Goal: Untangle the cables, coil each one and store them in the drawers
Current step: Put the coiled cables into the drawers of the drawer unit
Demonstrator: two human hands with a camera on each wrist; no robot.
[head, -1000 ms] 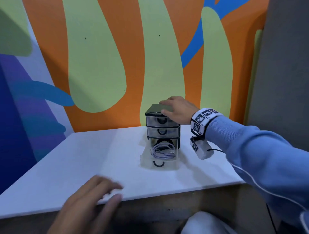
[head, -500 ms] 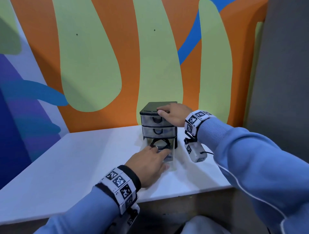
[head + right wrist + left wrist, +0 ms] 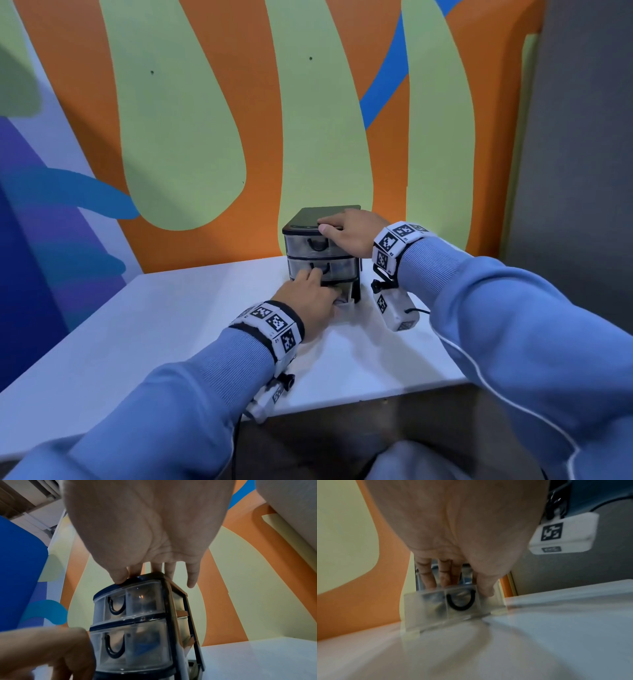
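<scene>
a small drawer unit stands on the white surface; the right hand lies flat on its lid, fingers straight, while the left hand presses straight fingers against the part-open bottom drawer

A white table stands against an orange-and-green mural wall.

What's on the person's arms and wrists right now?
Both arms wear blue ribbed sleeves. Each wrist carries a white band of black square markers. A white camera box with a black cable hangs below each wrist. Both hands are bare.
</scene>
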